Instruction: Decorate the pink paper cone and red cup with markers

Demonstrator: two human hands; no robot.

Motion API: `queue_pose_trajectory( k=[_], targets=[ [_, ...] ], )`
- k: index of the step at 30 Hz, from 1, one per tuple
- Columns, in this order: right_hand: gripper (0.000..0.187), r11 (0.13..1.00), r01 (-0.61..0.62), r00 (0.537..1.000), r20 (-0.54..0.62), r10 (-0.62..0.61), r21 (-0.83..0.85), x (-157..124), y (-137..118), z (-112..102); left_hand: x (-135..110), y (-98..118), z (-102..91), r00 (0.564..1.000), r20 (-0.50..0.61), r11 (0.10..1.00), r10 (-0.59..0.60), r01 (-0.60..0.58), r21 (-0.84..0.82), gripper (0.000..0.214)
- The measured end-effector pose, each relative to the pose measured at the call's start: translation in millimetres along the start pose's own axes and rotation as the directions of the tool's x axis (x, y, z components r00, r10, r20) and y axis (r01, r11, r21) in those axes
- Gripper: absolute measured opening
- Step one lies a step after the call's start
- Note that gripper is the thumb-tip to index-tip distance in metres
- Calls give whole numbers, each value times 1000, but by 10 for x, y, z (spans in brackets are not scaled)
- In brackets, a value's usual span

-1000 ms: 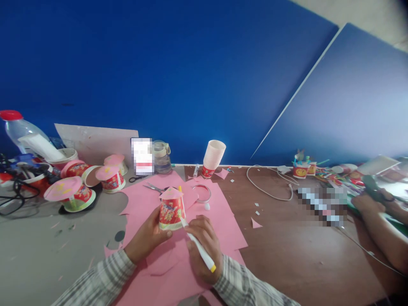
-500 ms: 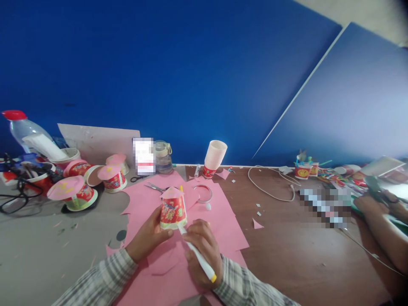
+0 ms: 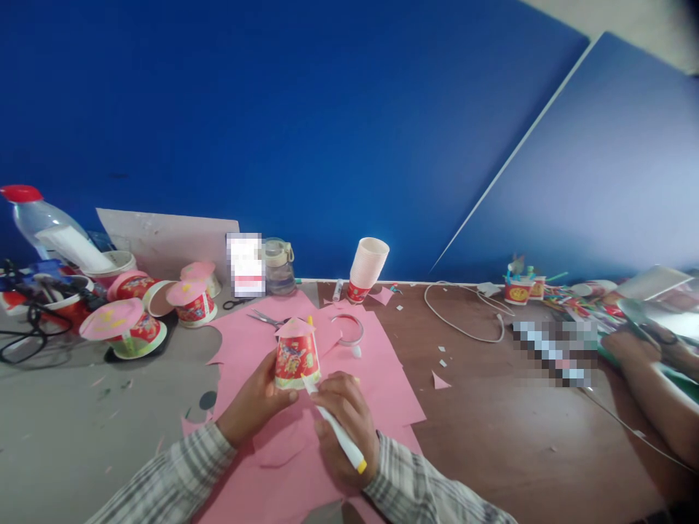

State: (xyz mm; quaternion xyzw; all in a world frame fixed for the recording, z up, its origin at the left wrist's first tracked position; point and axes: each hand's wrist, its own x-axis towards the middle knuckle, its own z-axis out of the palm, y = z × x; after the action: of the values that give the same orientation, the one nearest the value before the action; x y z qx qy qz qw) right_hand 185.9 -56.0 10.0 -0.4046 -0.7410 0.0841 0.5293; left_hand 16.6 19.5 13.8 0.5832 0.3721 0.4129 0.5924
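Note:
My left hand is closed around the left side of a red printed paper cup, which is upside down with a pink paper top on it. Between the fingers of my right hand is a white marker with a yellow end. Its tip touches or nearly touches the pale yellow-green rim at the cup's lower edge. Beneath both hands lie sheets of pink paper. Just behind the cup are scissors and a roll of clear tape.
Several cups with pink tops stand at the left near a bottle. A stack of paper cups and a lidded jar stand along the blue partition. A white cable curves across the brown table. At far right are another person's hands.
The marker's tip has shifted slightly up and left along the cup's rim. My left hand keeps its hold on the cup. The whole view has tilted a little.

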Motion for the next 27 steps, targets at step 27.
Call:
queue_pose_trajectory(
  k=[27],
  targets=[
    [24, 999, -9, 1000, 14, 9, -39, 21, 10, 19, -5, 6, 12, 1000, -17, 999, 2, -1, 42, 67]
  ],
)
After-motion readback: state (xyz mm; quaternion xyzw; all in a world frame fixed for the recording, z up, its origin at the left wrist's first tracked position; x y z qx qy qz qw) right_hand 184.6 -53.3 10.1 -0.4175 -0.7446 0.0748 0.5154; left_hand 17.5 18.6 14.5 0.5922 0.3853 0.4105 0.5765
